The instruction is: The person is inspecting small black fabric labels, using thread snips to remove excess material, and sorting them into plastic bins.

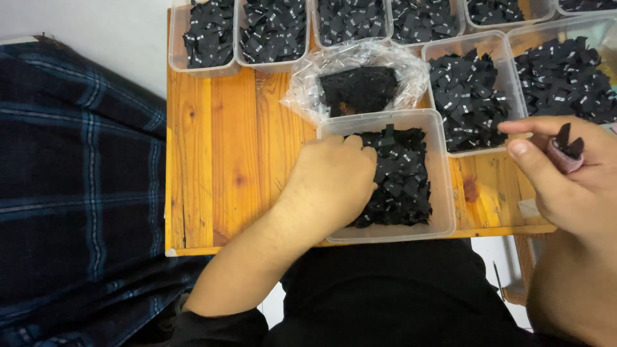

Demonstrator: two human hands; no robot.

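Head view: the left hand (331, 183) digs into a clear plastic tub (443, 222) full of little black cloth labels (405, 173), its fingers curled down among them, though I cannot tell if they pinch one. The right hand (569, 180) pinches a few black labels (569, 142) between thumb and fingers. The labels look very light, soft and bendy, so they are best pinched at an edge. More tubs of labels (469, 96) sit on the wooden table (218, 160).

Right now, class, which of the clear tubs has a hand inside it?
The nearest tub, at the table's front edge: the left hand is in its black labels. No hand is in the others.
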